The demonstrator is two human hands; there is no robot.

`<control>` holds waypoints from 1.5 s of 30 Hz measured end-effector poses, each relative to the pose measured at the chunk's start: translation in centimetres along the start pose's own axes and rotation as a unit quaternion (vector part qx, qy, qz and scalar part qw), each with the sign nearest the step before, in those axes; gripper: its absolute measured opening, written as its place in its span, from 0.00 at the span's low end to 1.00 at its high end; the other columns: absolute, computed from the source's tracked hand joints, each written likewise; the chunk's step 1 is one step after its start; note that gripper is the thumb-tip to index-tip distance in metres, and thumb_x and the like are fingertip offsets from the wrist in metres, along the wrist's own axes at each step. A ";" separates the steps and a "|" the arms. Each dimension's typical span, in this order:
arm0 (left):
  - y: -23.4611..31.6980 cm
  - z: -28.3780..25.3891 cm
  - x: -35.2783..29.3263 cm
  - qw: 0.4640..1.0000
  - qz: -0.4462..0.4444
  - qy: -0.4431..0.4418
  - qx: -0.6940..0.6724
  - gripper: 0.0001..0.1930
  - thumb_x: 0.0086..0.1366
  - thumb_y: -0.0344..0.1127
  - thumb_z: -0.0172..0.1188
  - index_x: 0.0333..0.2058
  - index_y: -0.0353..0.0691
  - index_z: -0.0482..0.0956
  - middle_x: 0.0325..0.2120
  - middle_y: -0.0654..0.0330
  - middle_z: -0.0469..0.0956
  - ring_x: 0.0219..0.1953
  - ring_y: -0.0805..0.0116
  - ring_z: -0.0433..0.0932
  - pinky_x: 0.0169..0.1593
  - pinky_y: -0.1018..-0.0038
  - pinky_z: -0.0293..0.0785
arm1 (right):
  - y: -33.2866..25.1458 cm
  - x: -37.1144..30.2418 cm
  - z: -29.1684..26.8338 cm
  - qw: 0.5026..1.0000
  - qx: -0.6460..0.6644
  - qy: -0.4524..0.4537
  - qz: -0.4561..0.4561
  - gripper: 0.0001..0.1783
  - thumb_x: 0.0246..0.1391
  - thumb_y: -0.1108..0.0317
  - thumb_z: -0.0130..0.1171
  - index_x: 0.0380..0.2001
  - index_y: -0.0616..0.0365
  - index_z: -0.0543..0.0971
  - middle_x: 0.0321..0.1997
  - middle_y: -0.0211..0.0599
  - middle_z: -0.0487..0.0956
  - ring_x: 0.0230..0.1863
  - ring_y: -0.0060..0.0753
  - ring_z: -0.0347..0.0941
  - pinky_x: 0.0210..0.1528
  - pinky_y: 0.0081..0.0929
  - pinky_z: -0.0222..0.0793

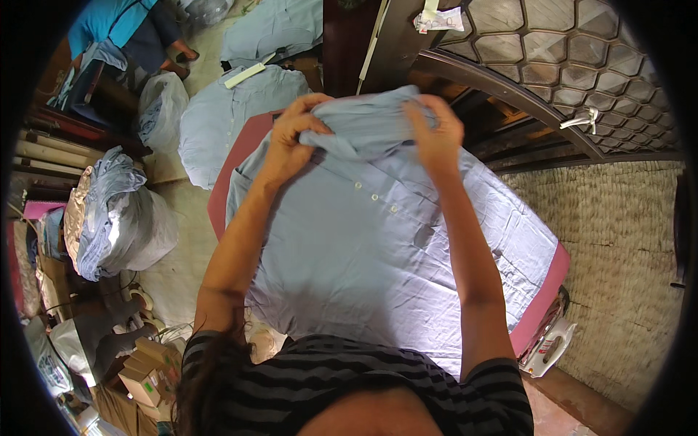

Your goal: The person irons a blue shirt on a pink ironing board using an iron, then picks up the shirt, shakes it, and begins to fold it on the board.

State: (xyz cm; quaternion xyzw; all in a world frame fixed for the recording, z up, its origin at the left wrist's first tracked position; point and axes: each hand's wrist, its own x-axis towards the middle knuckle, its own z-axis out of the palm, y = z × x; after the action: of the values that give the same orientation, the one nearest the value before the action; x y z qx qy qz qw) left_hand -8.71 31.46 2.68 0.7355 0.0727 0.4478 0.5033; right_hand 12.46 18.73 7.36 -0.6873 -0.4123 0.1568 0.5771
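A light blue button-front shirt [320, 225] lies spread over a pinkish-red ironing board [236, 156], its front creased and a few pale buttons showing. At the board's far edge, a bunched part of it is lifted between my two hands. My left hand [294, 142] is closed, pinching the cloth with thumb and fingers on the left side. On the right, my right hand [436, 134] grips the other end of the bunched fabric, its fingers smeared by motion. Whether the raised part is the collar is hard to tell.
An iron [549, 350] stands at the board's right end. Beyond the board lie stacked blue shirts [240, 109] with a pale strip on top. Bags of clothes [131, 218] sit at left, cardboard boxes [149, 374] lower left. A metal grille [538, 43] stands far right; another person [116, 29] is far left.
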 end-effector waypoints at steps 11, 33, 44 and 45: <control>-1.3 0.6 4.6 0.932 0.028 0.109 0.345 0.18 0.59 0.25 0.55 0.49 0.42 0.78 0.49 0.48 0.73 0.53 0.47 0.72 0.57 0.62 0.67 | 1.2 -0.4 -7.4 0.997 0.037 0.060 -0.028 0.29 0.53 0.69 0.66 0.58 0.57 0.71 0.61 0.41 0.71 0.60 0.44 0.69 0.62 0.39 0.66; 5.1 11.5 -2.6 0.817 0.050 -0.284 0.499 0.32 0.68 0.51 0.54 0.68 0.52 0.62 0.71 0.55 0.54 0.72 0.46 0.49 0.68 0.42 0.43 | 5.3 -29.5 -35.6 0.915 -0.360 0.176 0.043 0.24 0.59 0.64 0.59 0.58 0.54 0.73 0.64 0.43 0.69 0.67 0.44 0.63 0.66 0.40 0.61; 15.2 20.8 -2.8 0.940 0.092 -0.231 0.233 0.23 0.66 0.39 0.60 0.57 0.39 0.74 0.61 0.51 0.68 0.65 0.52 0.63 0.66 0.62 0.57 | 0.0 -36.0 -53.6 0.723 -0.617 0.216 0.225 0.43 0.44 0.50 0.73 0.61 0.55 0.71 0.62 0.48 0.71 0.61 0.52 0.70 0.62 0.42 0.68; 15.6 21.8 -3.5 0.933 0.077 -0.243 0.254 0.23 0.65 0.37 0.60 0.58 0.41 0.73 0.62 0.52 0.67 0.66 0.52 0.64 0.68 0.59 0.54 | 0.2 -35.8 -54.3 0.749 -0.583 0.207 0.238 0.43 0.43 0.50 0.73 0.61 0.55 0.71 0.62 0.48 0.71 0.61 0.52 0.70 0.62 0.42 0.68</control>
State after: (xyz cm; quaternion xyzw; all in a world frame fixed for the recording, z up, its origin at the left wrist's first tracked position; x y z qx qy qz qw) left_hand -0.15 7.22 11.13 0.9283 0.0026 0.2597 0.2661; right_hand 28.17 -44.10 13.31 -0.9817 -0.1170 -0.1274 0.0795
